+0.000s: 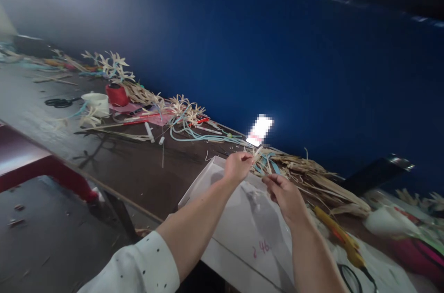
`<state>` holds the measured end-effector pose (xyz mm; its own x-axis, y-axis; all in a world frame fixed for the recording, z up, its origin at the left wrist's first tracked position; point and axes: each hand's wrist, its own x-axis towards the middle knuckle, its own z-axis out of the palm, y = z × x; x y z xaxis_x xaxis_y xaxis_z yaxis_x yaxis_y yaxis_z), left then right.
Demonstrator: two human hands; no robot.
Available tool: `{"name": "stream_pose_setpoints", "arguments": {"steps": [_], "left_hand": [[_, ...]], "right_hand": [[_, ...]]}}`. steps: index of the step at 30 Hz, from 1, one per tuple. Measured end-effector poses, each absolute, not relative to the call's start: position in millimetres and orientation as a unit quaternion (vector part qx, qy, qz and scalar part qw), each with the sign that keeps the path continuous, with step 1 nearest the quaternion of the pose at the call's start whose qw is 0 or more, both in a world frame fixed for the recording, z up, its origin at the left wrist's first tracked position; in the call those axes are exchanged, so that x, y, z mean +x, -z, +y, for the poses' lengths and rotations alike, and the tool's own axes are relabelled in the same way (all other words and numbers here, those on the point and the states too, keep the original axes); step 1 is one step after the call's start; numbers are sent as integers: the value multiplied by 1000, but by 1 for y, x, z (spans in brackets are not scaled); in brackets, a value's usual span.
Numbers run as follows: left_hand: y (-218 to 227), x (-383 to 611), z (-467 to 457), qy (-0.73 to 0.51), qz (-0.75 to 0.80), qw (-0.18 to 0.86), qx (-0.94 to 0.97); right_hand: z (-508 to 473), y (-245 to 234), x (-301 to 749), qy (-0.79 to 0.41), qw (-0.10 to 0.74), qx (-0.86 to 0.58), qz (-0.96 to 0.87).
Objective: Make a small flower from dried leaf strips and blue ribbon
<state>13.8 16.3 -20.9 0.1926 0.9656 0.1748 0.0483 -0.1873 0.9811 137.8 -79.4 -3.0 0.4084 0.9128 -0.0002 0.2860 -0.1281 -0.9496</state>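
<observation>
My left hand (237, 166) is raised over a white box lid (243, 228), fingers pinched on a small pale straw piece (257, 153). My right hand (284, 196) sits just to its right, fingers curled and pinching the lower end of the same thin straw strand. Both hands hover above the lid, near a heap of dried straw leaves (312, 173) mixed with light blue strips (267, 163). What lies inside the right fingers is too small to make out clearly.
A long dark table (138, 163) runs along a blue wall (312, 76). On it lie straw flowers (114, 66), a red spool (117, 94), a white cup (96, 102), black scissors (58, 102), a yellow tool (338, 233) and a red stool (31, 163) at left.
</observation>
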Motion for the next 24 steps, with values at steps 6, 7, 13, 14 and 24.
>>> {"name": "stream_pose_setpoints", "arguments": {"steps": [6,7,13,14,24], "left_hand": [[26,15,16,-491,404,473,610],[27,16,16,-494,400,478,606],[27,18,17,-500,395,502,585],[27,18,17,-498,397,501,586],[22,12,21,-535,368,532,543]], "right_hand": [[-72,-7,131,-437,647,-556,-286],[-70,-9,130,-441,653,-549,-278],[-61,-14,129,-430,664,-545,-279],[-59,-13,129,-429,665,-543,-280],[-45,2,131,-377,640,-587,-323]]}}
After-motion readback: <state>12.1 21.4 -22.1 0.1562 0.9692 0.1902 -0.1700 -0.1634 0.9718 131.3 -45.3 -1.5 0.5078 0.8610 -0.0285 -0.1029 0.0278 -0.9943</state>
